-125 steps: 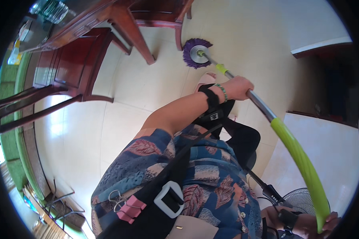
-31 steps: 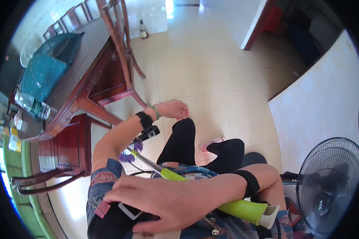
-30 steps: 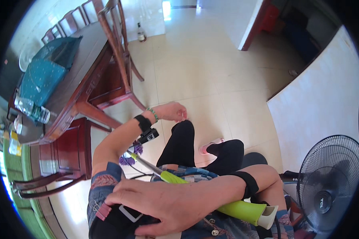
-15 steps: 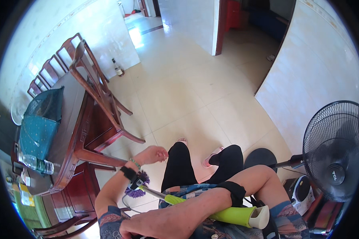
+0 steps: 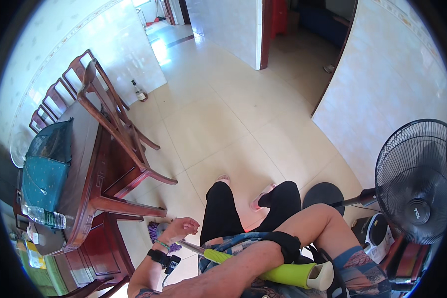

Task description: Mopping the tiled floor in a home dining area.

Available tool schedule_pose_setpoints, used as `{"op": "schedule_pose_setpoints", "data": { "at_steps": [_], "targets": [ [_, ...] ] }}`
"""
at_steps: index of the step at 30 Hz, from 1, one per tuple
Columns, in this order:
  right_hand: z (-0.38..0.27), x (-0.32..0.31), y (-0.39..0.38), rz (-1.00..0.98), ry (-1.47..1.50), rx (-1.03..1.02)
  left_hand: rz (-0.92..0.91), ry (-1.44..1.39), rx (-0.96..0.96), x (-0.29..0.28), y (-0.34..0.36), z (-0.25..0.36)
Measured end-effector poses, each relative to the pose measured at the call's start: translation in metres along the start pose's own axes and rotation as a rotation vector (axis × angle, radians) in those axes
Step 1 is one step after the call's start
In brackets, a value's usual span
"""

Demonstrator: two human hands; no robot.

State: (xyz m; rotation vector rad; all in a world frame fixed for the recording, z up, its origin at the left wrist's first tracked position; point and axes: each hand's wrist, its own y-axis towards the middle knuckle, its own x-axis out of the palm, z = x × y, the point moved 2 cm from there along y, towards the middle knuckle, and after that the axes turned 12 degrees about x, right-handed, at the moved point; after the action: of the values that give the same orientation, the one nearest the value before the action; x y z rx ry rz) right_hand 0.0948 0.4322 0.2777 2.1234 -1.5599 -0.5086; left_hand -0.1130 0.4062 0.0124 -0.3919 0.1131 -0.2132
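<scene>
My left hand (image 5: 182,229) is held out in front of me with loosely curled, parted fingers and nothing in it. On that wrist are a green bead bracelet and a black strap with a small device. Behind the hand, a purple fringed mop head (image 5: 156,231) rests by the floor. The mop's metal pole leads to its lime-green handle (image 5: 288,274), which lies across my front. My right arm (image 5: 233,265), with a black band (image 5: 290,246), bends across my body over the handle. The right fingers cannot be made out.
On the left, a dark wooden table (image 5: 86,129) bears a teal food cover (image 5: 45,166) and a plastic bottle (image 5: 44,217). A wooden chair (image 5: 134,149) leans against it. A glass bottle (image 5: 139,91) stands by the wall. To the right is a black fan (image 5: 413,181).
My left hand has moved down, staying loosely open. More of the purple mop head shows beyond it. The view has shifted slightly; my right arm stays bent across the handle.
</scene>
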Motion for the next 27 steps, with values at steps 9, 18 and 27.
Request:
{"op": "schedule_pose_setpoints", "data": {
  "at_steps": [9,18,27],
  "targets": [
    [-0.015,-0.012,-0.024,-0.103,-0.02,0.011,0.093,0.091,0.033,0.019,-0.006,-0.014],
    [-0.022,-0.018,-0.012,-0.076,-0.098,0.099,0.207,-0.029,-0.018,0.043,-0.032,-0.011],
    [-0.02,-0.031,-0.022,-0.08,-0.283,0.042,0.238,0.096,0.172,0.008,0.008,0.025]
  ]
}}
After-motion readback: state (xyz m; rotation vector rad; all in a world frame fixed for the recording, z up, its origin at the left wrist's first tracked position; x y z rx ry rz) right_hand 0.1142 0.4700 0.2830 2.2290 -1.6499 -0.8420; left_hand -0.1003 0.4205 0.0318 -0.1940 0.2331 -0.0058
